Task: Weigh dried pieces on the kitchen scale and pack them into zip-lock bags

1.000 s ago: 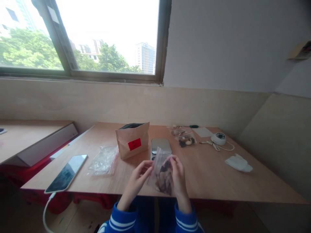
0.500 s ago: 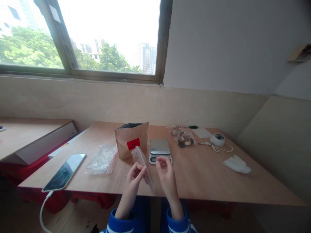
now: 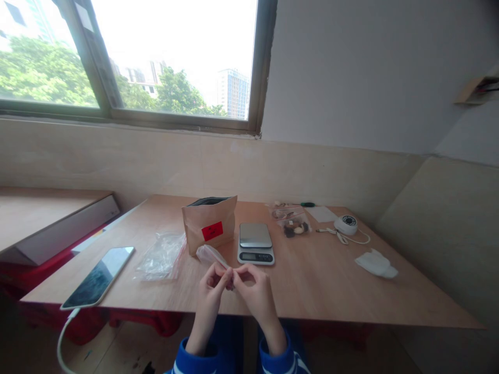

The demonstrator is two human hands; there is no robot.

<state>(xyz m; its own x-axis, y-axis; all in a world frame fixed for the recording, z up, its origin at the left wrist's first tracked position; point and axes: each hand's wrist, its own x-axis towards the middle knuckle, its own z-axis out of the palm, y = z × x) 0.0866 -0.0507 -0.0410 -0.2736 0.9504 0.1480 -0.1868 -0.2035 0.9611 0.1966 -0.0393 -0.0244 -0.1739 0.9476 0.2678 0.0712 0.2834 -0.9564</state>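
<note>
The fingers (image 3: 222,275) of the left hand (image 3: 210,297) and the right hand (image 3: 255,297) are closed in a tight pinch, the two sets meeting on the narrow end of a clear plastic zip bag (image 3: 208,254). That pinch, probably meant to keep the thin film gathered and under control, lets the bag stick out up and to the left, held just above the tabletop (image 3: 323,283) and seemingly unsupported. No contents can be made out in it. Just beyond its tip stands a brown paper bag (image 3: 208,234) with a red label (image 3: 212,231), upright and open at the top, and to its right sits a digital kitchen scale (image 3: 255,243), within easy reach of both hands. A second clear bag (image 3: 161,257) lies flat on the left beside a tablet (image 3: 97,278) and its white cable (image 3: 62,345). Farther off are small zip bags of dark and pale pieces (image 3: 294,226), a white round device (image 3: 345,225) and a crumpled white cloth (image 3: 376,264)
</note>
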